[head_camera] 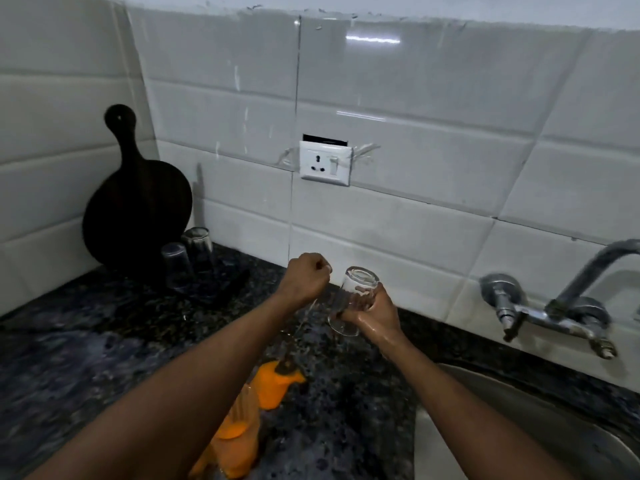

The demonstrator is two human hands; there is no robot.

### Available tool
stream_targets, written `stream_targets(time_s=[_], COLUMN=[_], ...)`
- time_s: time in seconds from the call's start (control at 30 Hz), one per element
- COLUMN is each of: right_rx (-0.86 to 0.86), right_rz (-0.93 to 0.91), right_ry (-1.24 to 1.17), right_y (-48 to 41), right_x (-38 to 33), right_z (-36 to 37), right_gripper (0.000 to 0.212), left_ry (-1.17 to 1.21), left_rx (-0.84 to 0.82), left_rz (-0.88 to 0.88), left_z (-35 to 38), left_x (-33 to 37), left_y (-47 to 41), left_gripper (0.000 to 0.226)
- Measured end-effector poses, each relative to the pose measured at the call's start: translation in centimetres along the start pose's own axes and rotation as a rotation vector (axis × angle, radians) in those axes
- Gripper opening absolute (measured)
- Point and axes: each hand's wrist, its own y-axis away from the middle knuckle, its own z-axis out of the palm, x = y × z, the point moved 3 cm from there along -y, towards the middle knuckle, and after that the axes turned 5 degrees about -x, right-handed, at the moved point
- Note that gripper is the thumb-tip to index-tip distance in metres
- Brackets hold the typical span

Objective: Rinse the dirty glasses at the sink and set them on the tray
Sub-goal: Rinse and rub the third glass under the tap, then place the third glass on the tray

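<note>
Where upturned glasses (188, 261) stand, a dark board (136, 202) leans.

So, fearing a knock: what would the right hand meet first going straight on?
Probably the curled left hand, just beyond the clear upturned glass the right hand grips; depth is unclear.

Glossy white tiles (415, 109) cover both walls, which meet in a corner at 10 o'clock. A white socket (325, 163) sits near centre. At 9 o'clock a dark round board (136, 202) leans in the corner on the speckled dark bench (69, 341). A metal tap (554, 306) juts out at 3 o'clock. The light is dim.
</note>
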Motion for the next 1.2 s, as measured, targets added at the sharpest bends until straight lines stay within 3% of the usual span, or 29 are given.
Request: stream_targets(time_s=[0.2,0.33,0.47,0.6,0.73,0.83,1.0,1.2], right_rx=[-0.052,-0.054,-0.084,-0.138,-0.174,-0.167,-0.190,-0.205], right_rz=[-0.004,-0.010,-0.063,-0.099,-0.130,-0.157,-0.162,-0.210], right_ry=[-0.012,0.009,0.043,0.045,0.052,0.069,0.081,0.123], right_y=[-2.3,-3.5,-4.5,-5.5,-6.7,-8.1,-10.6,-12.7], right_x=[-1.3,-2.0,-3.1,-4.2,-5.0,-5.4,-6.1,-5.8], right_z=[5.9,10.3,14.9,19.2,22.8,25.3,28.6,31.2], right_gripper=[0.079,0.090,0.082,0.081,0.083,0.080,0.082,0.088], left_ry=[-0.111,-0.205,-0.343,-0.468,-0.637,-0.607,-0.587,-0.616], left_rx=[0.058,0.068,0.058,0.017,-0.106,-0.226,-0.231,-0.301], left_rz=[-0.147,-0.279,-0.429,-0.540,-0.589,-0.636,-0.632,-0.650], left_z=[-4.5,-7.8,-10.7,-12.6,-12.9,-11.9,-12.0,-11.8], left_x=[-6.8,-11.6,-16.9,-22.2,-26.3,-28.5,-28.8,-28.5], left_y=[-0.4,0.3,1.5,2.5,2.5,2.6,2.0,0.5], left_gripper=[0.017,0.024,0.018,0.041,0.109,0.128,0.127,0.108])
